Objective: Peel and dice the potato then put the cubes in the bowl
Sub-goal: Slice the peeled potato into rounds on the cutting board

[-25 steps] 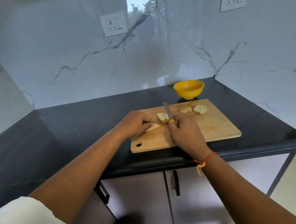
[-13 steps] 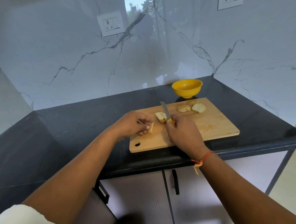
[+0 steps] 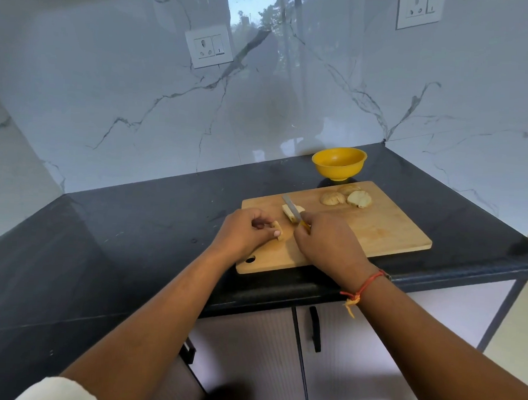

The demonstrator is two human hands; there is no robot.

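Left hand (image 3: 246,229) pinching a potato slice (image 3: 277,233); right hand (image 3: 330,244) grasping the knife (image 3: 290,206). Risk: blade may nick the left hand if the slice slips

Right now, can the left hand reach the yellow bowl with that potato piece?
Probably yes. The left hand, pinching a potato piece, would cross the knife the right hand holds; the bowl beyond the board stands uncovered.
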